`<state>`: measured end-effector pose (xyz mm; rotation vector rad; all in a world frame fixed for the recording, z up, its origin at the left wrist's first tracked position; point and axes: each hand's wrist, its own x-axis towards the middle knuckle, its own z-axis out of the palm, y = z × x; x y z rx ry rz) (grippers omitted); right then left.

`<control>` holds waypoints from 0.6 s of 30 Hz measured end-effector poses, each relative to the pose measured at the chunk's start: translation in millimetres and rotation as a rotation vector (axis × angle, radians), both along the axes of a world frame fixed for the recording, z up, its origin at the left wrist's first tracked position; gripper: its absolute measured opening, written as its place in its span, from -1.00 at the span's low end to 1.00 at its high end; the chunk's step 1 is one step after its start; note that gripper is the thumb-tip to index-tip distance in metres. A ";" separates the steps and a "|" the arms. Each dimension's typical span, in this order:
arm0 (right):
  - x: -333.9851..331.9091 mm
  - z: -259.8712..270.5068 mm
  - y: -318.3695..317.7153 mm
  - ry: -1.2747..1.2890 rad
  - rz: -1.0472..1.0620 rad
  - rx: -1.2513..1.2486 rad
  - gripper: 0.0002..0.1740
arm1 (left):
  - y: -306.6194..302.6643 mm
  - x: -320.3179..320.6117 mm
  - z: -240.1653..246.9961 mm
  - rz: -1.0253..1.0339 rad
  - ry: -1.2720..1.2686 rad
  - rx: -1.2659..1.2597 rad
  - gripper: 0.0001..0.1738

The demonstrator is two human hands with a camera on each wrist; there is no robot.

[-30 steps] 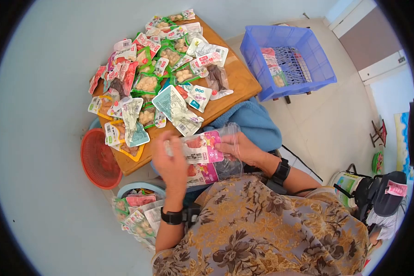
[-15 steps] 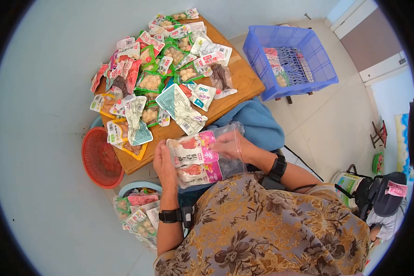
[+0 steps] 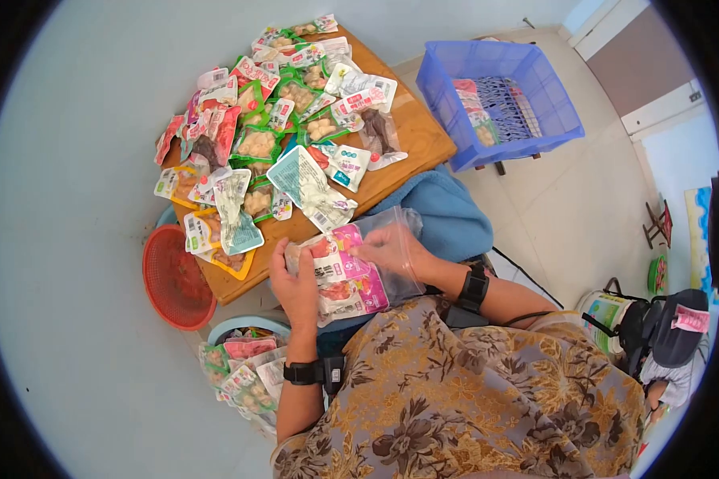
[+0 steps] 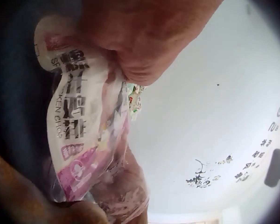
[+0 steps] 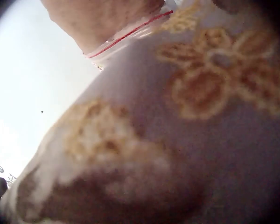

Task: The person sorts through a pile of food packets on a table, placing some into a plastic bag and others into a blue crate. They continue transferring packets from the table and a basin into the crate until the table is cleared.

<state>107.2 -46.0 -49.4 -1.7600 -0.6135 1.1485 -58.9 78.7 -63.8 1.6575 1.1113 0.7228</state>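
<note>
A clear zip bag (image 3: pixel 401 281) with two pink-and-white chicken chop packets (image 3: pixel 351 294) inside is held above the lap. My left hand (image 3: pixel 297 289) grips the bag's left end, thumb and fingers around its edge. Through the bag's mouth on the right reaches my right hand (image 3: pixel 390 247), which pinches the upper packet's pink end. Printed lettering shows on a packet (image 4: pixel 74 107) in the left wrist view, beneath the left hand (image 4: pixel 144 42). The bag's red seal line (image 5: pixel 130 33) crosses the right wrist in the right wrist view; the fingers there are hidden.
Many food packets (image 3: pixel 256 144) are heaped on the wooden table (image 3: pixel 415 132). A red basket (image 3: pixel 180 279) and a tub of packets (image 3: pixel 248 375) stand left. A blue crate (image 3: pixel 499 104) is at the back right; a blue cloth (image 3: pixel 447 215) hangs by the table.
My left hand, blurred and raised over the bag's left end a second ago, now grips that end. The bag has tilted slightly, with my right hand still inside it.
</note>
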 end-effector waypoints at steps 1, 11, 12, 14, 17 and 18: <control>1.6 1.3 -0.3 -0.059 0.022 0.018 -0.57 | 0.0 1.7 0.3 -0.020 0.092 0.156 -0.52; -0.9 -3.5 9.5 -0.128 0.005 0.047 -0.64 | -8.2 3.3 9.1 -0.178 0.290 0.468 -0.58; -0.9 -2.1 11.1 -0.125 -0.003 0.049 -0.64 | -11.7 6.6 19.6 -0.207 0.407 0.639 -0.55; -2.1 0.7 12.5 -0.167 0.007 -0.003 -0.60 | -16.3 10.0 22.2 -0.245 0.523 0.808 -0.52; -9.2 -8.6 16.4 -0.205 -0.050 0.057 -0.61 | -19.1 13.2 16.1 -0.392 0.494 0.664 -0.45; -9.5 -8.4 16.8 -0.207 -0.054 0.059 -0.61 | -19.6 15.0 17.1 -0.423 0.541 0.693 -0.43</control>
